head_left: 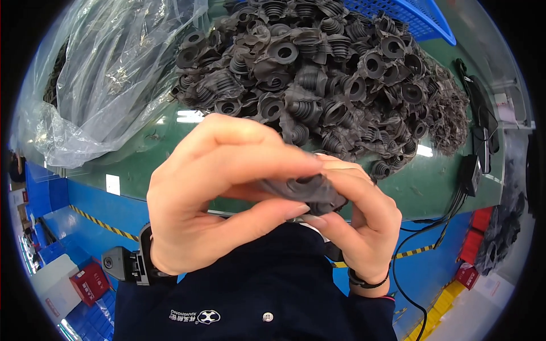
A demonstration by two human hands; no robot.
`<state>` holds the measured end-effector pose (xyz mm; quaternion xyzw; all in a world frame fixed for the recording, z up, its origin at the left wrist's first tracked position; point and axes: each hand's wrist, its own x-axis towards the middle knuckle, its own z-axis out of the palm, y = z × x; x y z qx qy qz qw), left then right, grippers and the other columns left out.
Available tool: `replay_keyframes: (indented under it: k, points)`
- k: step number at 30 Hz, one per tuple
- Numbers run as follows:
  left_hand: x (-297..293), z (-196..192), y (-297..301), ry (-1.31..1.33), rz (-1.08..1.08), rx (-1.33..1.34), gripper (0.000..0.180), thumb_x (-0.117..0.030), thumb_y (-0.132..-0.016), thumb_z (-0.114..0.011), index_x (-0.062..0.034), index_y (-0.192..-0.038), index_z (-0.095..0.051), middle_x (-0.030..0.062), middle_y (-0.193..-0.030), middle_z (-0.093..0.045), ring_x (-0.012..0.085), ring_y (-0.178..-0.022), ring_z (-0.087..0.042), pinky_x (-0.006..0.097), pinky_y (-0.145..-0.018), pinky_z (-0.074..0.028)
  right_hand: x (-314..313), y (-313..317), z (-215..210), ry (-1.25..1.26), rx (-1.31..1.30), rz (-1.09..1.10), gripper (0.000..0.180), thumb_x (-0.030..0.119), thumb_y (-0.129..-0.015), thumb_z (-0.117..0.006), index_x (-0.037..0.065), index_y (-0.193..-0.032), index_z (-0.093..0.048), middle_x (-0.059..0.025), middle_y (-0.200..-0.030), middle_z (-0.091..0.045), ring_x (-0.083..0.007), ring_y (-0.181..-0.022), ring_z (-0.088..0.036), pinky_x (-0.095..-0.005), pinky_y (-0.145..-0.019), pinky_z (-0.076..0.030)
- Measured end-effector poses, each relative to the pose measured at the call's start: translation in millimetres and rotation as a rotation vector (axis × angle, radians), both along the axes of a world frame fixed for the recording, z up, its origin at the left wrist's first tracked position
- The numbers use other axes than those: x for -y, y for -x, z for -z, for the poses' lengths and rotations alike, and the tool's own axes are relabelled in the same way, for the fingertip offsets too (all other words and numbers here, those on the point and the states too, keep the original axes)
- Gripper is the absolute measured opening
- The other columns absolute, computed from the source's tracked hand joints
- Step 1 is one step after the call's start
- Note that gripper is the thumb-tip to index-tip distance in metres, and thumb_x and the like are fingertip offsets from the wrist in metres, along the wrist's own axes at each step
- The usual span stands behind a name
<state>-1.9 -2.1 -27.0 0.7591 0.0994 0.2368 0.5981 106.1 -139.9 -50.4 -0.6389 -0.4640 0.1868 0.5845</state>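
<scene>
Close in front of me, both hands hold one black rubber bellows boot point(324, 196) with thin flash around it. My left hand point(210, 193) is closed, its thumb and fingers pinching the boot's left side and thin edge. On the boot's right side my right hand point(364, 213) is closed too, the thumb below and the fingers above. Part of the boot is hidden behind the fingers. Beyond my hands a big heap of similar black rubber boots point(307, 79), many with ragged flash, covers the far part of the green table point(153, 176).
A clear plastic bag point(114, 79) lies at the far left. At the back stands a blue plastic basket point(421, 23). Torn-off black scraps point(449, 113) are piled right of the heap. A black box with cables point(471, 175) sits at the table's right edge, one cable hanging down.
</scene>
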Motion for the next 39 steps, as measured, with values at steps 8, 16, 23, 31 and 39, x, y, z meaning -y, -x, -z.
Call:
replay_keyframes:
  k: [8, 16, 23, 31, 39]
  points:
    - [-5, 2, 1, -0.652, 0.017, 0.057, 0.022, 0.007, -0.056, -0.062, 0.001, -0.077, -0.061, 0.0112, -0.068, -0.058, 0.0162, -0.057, -0.056, 0.022, -0.048, -0.044, 3, -5, -2, 0.095, 0.005, -0.055, 0.028, 0.002, -0.064, -0.064, 0.001, -0.091, -0.058, -0.0096, -0.084, -0.058, -0.0246, -0.082, -0.054, -0.0327, -0.073, -0.042]
    - [3, 8, -10, -0.589, -0.129, -0.018, 0.01, 0.005, -0.06, -0.06, 0.0019, -0.07, -0.057, 0.0113, -0.066, -0.057, 0.0176, -0.06, -0.055, 0.025, -0.055, -0.044, 1, -18, -1, 0.097, 0.208, -0.152, 0.02, 0.001, -0.065, -0.063, 0.003, -0.084, -0.058, -0.0072, -0.077, -0.056, -0.0213, -0.078, -0.055, -0.0288, -0.068, -0.042]
    - [-2, 15, -19, -0.161, 0.241, 0.045, 0.081, -0.021, -0.064, -0.071, 0.0036, -0.125, -0.024, 0.0194, -0.121, -0.038, 0.027, -0.108, -0.042, 0.033, -0.086, -0.037, -6, 0, -22, -0.171, -0.669, 0.238, 0.023, 0.017, -0.081, -0.051, 0.001, -0.094, -0.041, -0.0084, -0.075, -0.048, -0.0196, -0.07, -0.053, -0.0308, -0.063, -0.045]
    - [26, 24, -34, -0.011, 0.098, -0.085, 0.058, 0.002, -0.057, -0.061, -0.0056, -0.112, -0.044, 0.0077, -0.083, -0.057, 0.0224, -0.08, -0.055, 0.037, -0.087, -0.037, 11, -24, -55, -0.605, -0.802, -0.044, 0.022, 0.025, -0.089, -0.037, 0.006, -0.1, -0.031, -0.0039, -0.087, -0.039, -0.0158, -0.086, -0.047, -0.0342, -0.071, -0.049]
    - [-3, 15, -7, -0.26, 0.101, -0.146, 0.04, 0.006, -0.057, -0.059, -0.0018, -0.096, -0.058, 0.0079, -0.088, -0.059, 0.016, -0.07, -0.052, 0.026, -0.066, -0.042, 26, -33, -34, -0.146, -0.493, 0.555, 0.035, 0.015, -0.084, -0.047, 0.0, -0.114, -0.038, -0.0108, -0.1, -0.05, -0.0195, -0.091, -0.052, -0.0339, -0.076, -0.046]
